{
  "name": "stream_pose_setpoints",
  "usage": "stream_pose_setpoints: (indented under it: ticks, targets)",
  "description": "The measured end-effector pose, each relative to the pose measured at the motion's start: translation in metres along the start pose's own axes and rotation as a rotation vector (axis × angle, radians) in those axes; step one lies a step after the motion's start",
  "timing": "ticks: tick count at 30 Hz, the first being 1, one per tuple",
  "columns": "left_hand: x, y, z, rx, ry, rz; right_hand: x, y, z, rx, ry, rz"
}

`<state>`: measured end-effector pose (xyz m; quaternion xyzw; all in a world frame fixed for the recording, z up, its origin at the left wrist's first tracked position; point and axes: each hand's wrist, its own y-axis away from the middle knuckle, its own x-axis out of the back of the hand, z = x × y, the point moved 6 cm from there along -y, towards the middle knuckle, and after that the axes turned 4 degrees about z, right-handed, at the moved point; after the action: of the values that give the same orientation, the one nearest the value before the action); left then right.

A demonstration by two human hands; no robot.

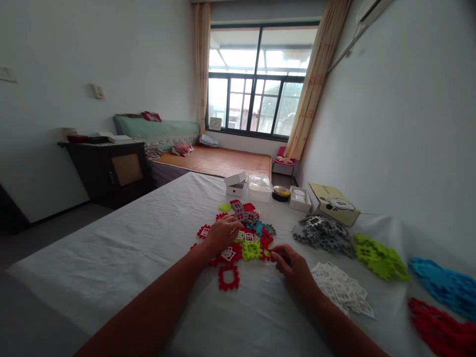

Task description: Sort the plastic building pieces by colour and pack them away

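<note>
A white-clothed table point(130, 258) stretches before me. At its middle lies a mixed pile of coloured plastic grid tiles point(250, 225). My left hand point(222, 233) rests palm-down on it with the fingers loosely curled, and I cannot tell if it grips anything. My right hand point(293, 267) has its fingertips drawn together, touching a red tile point(266, 254) at the pile's near edge.

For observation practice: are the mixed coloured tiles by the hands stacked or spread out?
Spread out: the mixed tiles lie flat, loosely overlapping, across the white cloth.
</note>
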<state>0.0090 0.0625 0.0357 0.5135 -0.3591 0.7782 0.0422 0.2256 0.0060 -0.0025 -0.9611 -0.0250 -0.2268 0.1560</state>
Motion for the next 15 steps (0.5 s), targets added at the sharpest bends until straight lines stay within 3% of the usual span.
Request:
stream_pose_setpoints:
  ticks: [5, 8, 11, 15]
  targets:
    - [-0.014, 0.004, 0.005, -0.096, 0.032, -0.077, 0.012, 0.003, -0.02, 0.072, 0.068, -0.004]
    - [-0.018, 0.005, 0.0, -0.1, 0.031, -0.097, 0.044, 0.012, -0.026, 0.087, 0.117, 0.043]
    - [-0.018, 0.005, -0.003, -0.098, 0.044, -0.093, 0.103, 0.03, -0.006, -0.007, 0.182, 0.176]
    - [-0.018, 0.004, 0.002, -0.119, 0.064, -0.099, 0.219, 0.077, 0.04, -0.224, 0.337, 0.51]
